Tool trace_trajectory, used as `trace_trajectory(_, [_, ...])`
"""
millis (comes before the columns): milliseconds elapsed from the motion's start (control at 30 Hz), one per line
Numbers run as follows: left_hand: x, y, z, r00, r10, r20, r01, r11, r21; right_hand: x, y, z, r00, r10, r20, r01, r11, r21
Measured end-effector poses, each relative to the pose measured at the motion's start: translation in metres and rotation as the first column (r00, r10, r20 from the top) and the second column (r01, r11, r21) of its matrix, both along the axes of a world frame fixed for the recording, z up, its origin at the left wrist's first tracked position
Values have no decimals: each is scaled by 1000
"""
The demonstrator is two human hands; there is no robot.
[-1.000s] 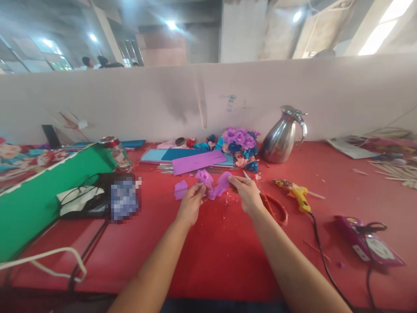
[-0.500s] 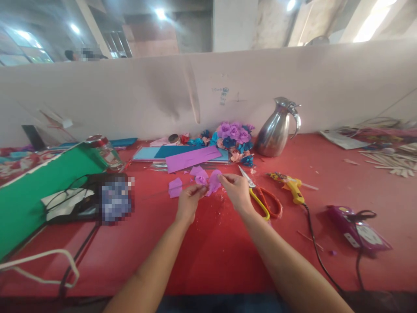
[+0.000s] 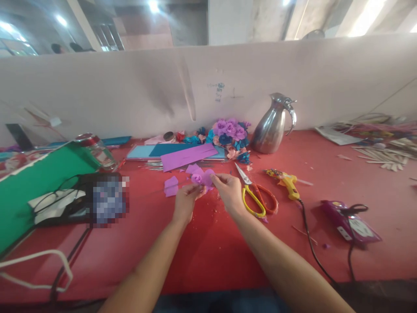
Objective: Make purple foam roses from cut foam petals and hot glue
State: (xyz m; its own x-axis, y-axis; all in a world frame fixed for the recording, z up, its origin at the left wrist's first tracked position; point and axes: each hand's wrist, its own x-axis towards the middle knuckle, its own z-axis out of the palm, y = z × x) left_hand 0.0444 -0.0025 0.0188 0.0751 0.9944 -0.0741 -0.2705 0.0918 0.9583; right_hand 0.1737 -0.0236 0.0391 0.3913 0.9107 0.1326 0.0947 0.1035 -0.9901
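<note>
Over the red table, my left hand is closed on a small purple paper flower at its base. My right hand pinches a rounded purple petal, which touches the flower's right side. Purple paper pieces lie just left of the hands. Behind them a purple paper strip rests across blue sheets. Scissors with yellow and red handles lie right beside my right hand. A bunch of purple, blue and pink paper flowers stands at the back.
A steel jug stands behind the scissors. Rightward are a yellow glue gun, its black cord and a purple device. At left are a green box, a glass jar and a black bag.
My right hand has brought the petal closer against the flower in my left hand. The whole view has shifted slightly, so the table items appear further left and a little higher.
</note>
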Motion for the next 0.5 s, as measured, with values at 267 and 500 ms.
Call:
trace_trajectory(267, [2, -1, 0, 999, 0, -41, 1, 1000, 25, -4, 0, -2, 999, 14, -40, -14, 1000, 3])
trace_trajectory(500, [2, 0, 0, 996, 20, -91, -15, 999, 52, -2, -1, 1, 1000, -10, -27, 10, 1000, -7])
